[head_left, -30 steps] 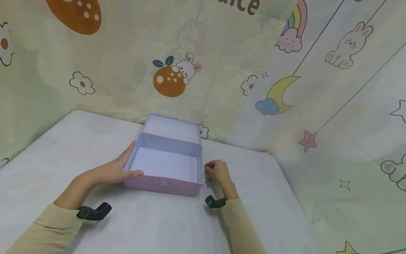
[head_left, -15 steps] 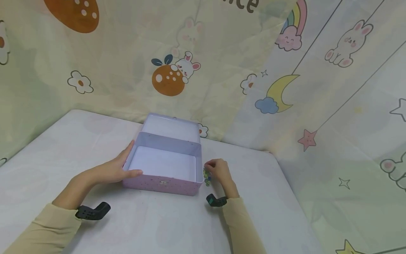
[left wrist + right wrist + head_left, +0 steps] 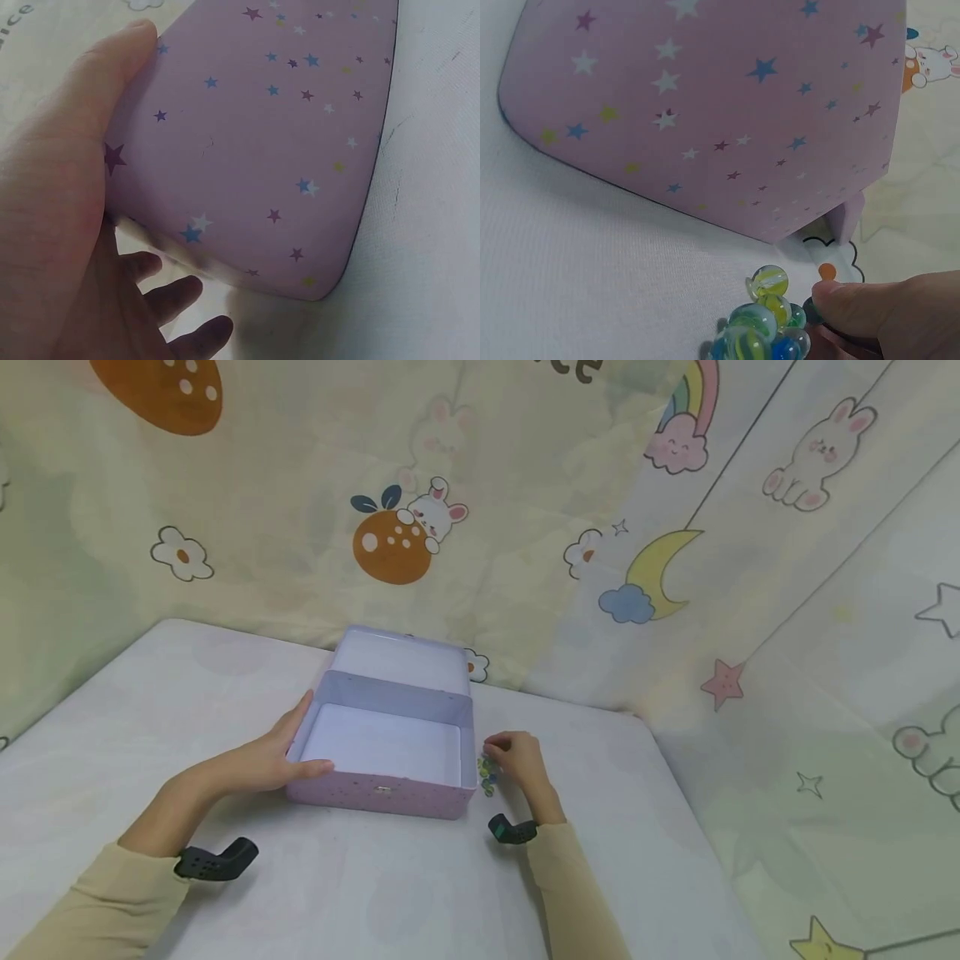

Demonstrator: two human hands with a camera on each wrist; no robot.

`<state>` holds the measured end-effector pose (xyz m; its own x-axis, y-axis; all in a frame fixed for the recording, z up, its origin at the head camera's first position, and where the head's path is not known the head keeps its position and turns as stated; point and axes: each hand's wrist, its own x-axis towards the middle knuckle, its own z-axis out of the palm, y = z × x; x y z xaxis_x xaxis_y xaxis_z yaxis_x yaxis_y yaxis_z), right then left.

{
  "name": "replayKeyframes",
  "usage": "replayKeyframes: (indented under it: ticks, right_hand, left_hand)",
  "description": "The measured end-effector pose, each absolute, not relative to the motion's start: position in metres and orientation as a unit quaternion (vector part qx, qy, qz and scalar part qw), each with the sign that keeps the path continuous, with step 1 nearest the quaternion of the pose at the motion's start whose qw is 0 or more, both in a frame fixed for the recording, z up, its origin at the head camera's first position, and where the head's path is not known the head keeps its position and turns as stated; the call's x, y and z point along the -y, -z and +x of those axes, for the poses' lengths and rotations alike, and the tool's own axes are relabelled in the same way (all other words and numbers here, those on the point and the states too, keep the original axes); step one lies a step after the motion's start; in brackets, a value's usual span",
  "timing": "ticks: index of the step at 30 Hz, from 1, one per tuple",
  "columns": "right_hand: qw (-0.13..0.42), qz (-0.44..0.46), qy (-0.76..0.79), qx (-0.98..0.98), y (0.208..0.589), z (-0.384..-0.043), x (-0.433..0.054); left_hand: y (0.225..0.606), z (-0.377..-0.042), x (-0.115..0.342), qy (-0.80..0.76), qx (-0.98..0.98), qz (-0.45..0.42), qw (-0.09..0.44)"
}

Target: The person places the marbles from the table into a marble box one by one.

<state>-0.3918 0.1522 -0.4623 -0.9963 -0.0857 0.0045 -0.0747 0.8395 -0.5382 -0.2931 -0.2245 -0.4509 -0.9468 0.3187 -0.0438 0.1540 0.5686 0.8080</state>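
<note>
An open-lidded pink tin box [image 3: 420,797] printed with small stars stands on the table, its pale inside bare. My left hand [image 3: 258,764] rests at its left end, thumb straight across the front corner and fingers stretched along the side wall [image 3: 247,157]. Just off the box's right end, my right hand [image 3: 522,764] pinches a dark green marble [image 3: 811,310] between thumb and finger. Beside those fingertips lies a tight cluster of glass marbles [image 3: 751,321] in yellow, green and blue. Much of the pinched marble is hidden by the thumb.
The white table [image 3: 360,893] reaches back to a cloth backdrop [image 3: 285,510] with cartoon rabbits, stars and flowers. The box's raised lid [image 3: 401,658] leans back near that cloth. Both wrists wear black camera mounts [image 3: 217,860].
The head view has shifted slightly. The left hand stays on the box. Beside the marbles, the right hand has drawn back a little, and more of the cluster shows.
</note>
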Motion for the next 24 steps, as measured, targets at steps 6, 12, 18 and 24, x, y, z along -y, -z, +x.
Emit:
replayKeyframes:
  ticks: [6,12,18,24]
  right_hand:
    - [0.005,-0.054,0.284,-0.957,0.464,-0.394,-0.156]
    - [-0.001,-0.056,0.296,-0.953,0.462,-0.395,-0.159]
    - [-0.02,-0.068,0.304,-0.95,0.455,-0.395,-0.159]
    - [-0.042,-0.095,0.313,-0.944,0.447,-0.393,-0.156]
  left_hand:
    - [0.453,-0.293,0.224,-0.447,-0.88,0.132,0.093]
    - [0.453,-0.295,0.224,-0.443,-0.882,0.132,0.093]
    - [0.454,-0.294,0.223,-0.443,-0.882,0.131,0.092]
    - [0.454,-0.294,0.224,-0.443,-0.882,0.134,0.091]
